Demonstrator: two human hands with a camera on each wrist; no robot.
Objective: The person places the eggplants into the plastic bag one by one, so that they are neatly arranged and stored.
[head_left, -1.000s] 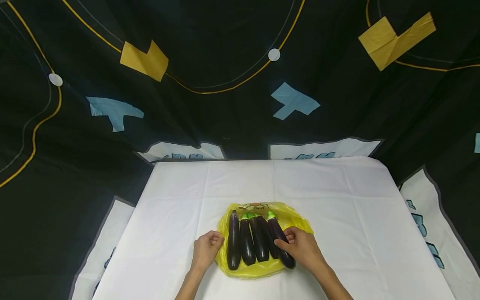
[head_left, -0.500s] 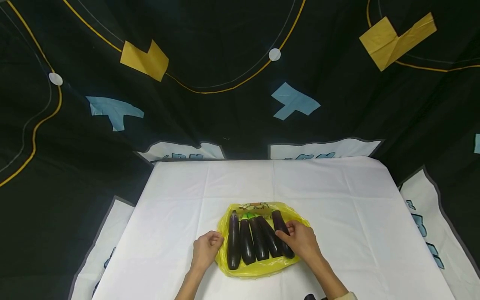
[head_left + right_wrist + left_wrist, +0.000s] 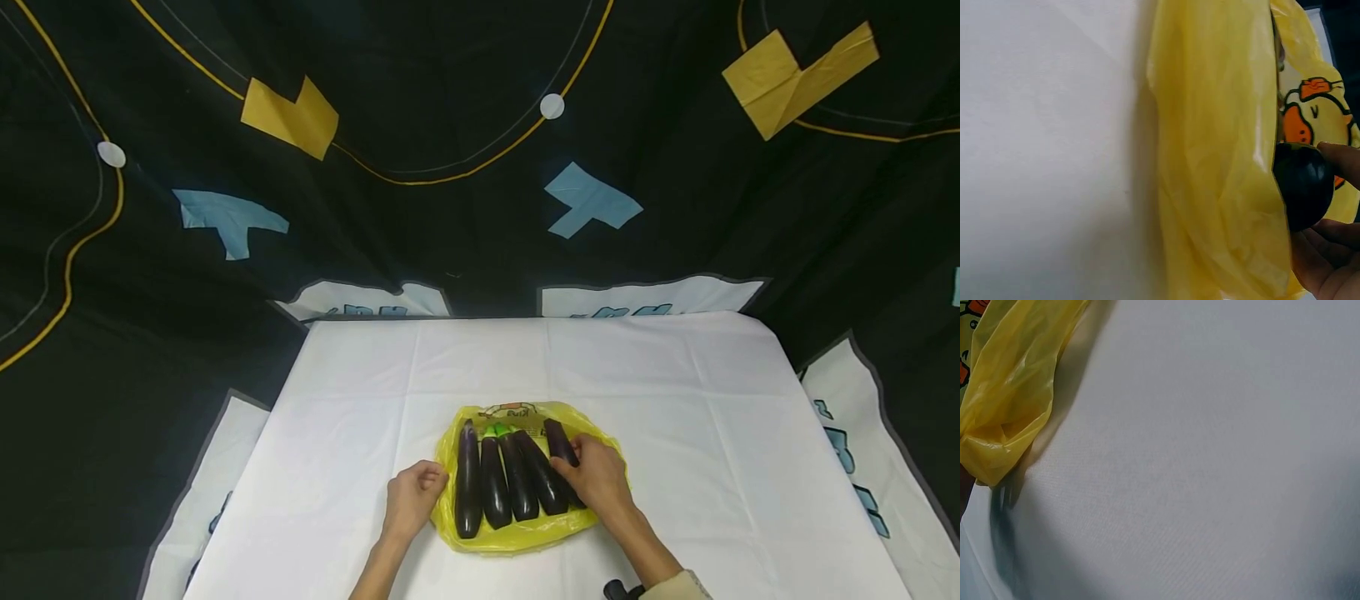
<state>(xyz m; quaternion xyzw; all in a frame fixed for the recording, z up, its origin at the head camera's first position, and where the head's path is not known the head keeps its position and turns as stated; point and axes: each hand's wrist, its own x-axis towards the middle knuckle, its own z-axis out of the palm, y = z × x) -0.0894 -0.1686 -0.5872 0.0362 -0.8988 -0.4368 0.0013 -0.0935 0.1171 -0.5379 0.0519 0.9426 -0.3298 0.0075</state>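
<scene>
Several dark purple eggplants (image 3: pixel 468 487) lie side by side on a spread yellow plastic bag (image 3: pixel 510 543) near the front of the table. My left hand (image 3: pixel 412 500) pinches the bag's left edge; in the left wrist view its crumpled yellow side (image 3: pixel 1016 387) shows. At the right end of the row, my right hand (image 3: pixel 598 477) grips the rightmost eggplant (image 3: pixel 558 442), covering part of its right side. The right wrist view has that eggplant's rounded end (image 3: pixel 1302 187) between my thumb and fingers, just behind the bag's raised edge.
A white cloth (image 3: pixel 675 400) covers the table beneath the bag. Behind hangs a dark curtain (image 3: pixel 420 242) with yellow and blue shapes. A small black object (image 3: pixel 617 590) shows beside my right sleeve (image 3: pixel 677 586) at the bottom edge.
The rightmost eggplant's lower end has come off the bag's front edge to lie within it, and the one beside it leans more. My right hand has shifted slightly away; my left stays put.
</scene>
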